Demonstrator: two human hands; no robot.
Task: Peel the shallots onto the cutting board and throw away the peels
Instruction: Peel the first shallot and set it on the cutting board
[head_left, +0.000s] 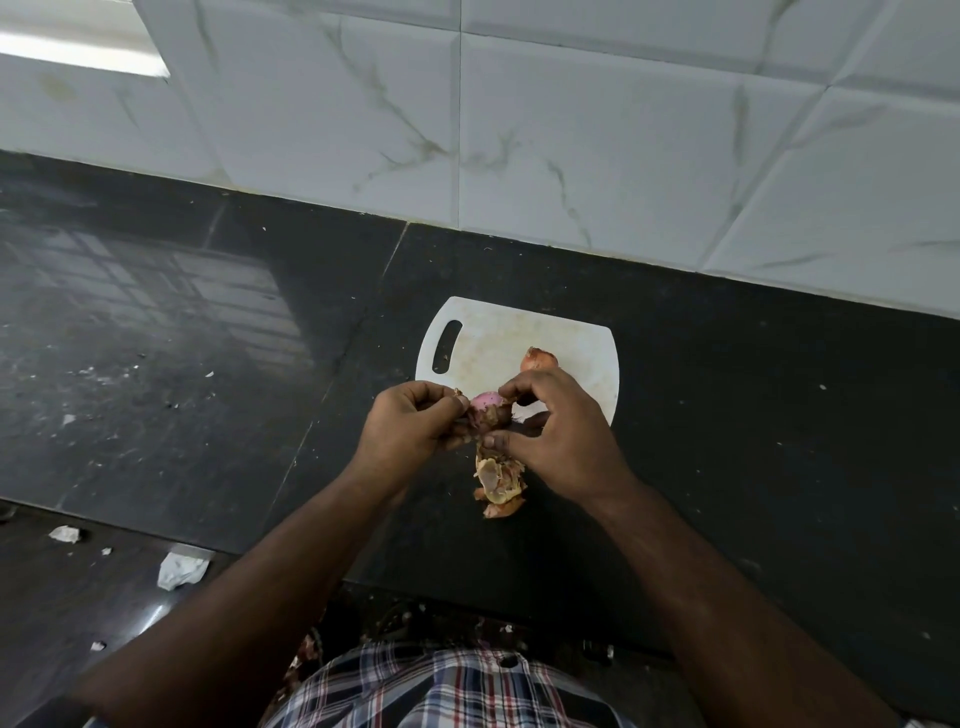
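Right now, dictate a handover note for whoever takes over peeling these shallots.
Left hand and right hand: both grip the half-peeled pink shallot above the near edge of the white plastic cutting board.
One unpeeled brown shallot lies on the board. A pile of papery tan peels lies on the black counter.
Done: skin partly off this one. Left: finish it, peel the other, bin the peels.

Between the fingers (511, 391) the shallot (485, 401) showed pink under brown skin. Below them, tan peels (497, 480) lay on the black speckled table (208, 338); beyond them, a white cutting board (498, 330) bore an orange-brown second shallot (540, 359).
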